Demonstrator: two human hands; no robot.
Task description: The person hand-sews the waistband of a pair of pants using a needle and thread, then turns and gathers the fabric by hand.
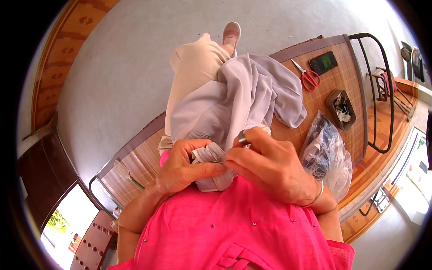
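Note:
A light grey garment (252,85) lies in folds over my lap and leg, with one bunched edge drawn up close to my body. My left hand (186,166) is closed, thumb and fingers pinching that edge. Right beside it, my right hand (274,164) is closed too, its thumb and forefinger pressed together at the cloth. A thin dark line shows at the fingertips, too fine to name; whatever the right fingers pinch is hidden. A metal ring-like band (243,137) sits on a right-hand finger, and a bracelet (320,191) circles that wrist.
I sit on a bed with a slatted mat (335,83) and a metal end rail (391,94). To the right lie red-handled scissors (309,80), a phone (323,62), an open tin (340,109) of small items and a clear plastic bag (327,157). A fly swatter (122,171) lies left.

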